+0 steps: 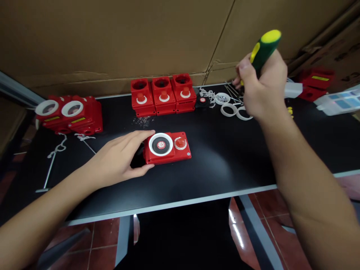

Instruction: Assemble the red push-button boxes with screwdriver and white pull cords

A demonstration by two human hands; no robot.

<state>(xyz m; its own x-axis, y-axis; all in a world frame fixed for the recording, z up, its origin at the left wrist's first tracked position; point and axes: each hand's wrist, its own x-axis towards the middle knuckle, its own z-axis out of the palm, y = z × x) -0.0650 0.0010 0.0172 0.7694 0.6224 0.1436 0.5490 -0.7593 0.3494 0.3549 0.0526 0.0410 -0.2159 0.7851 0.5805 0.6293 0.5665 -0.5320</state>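
Observation:
On the black tabletop lies a red box (182,153) with a white ring (151,145) around a black disc and, to its right, a red knob in a white collar. My left hand (119,157) grips its left end, fingers at the back edge and thumb at the front. Raised over the back right of the table, my right hand (267,84) is closed around a screwdriver (264,47) with a green and yellow handle; its lower end is hidden behind the hand. Loose white rings (228,109) and metal rods (231,90) lie close to that hand.
Three red boxes (161,103) stand along the cardboard wall (112,41). Red units with white rings (90,114) sit at left, near a T-shaped metal rod (50,172). A clear plastic case (341,103) and a red box (315,84) are at right. Debris (143,122) lies behind the held box.

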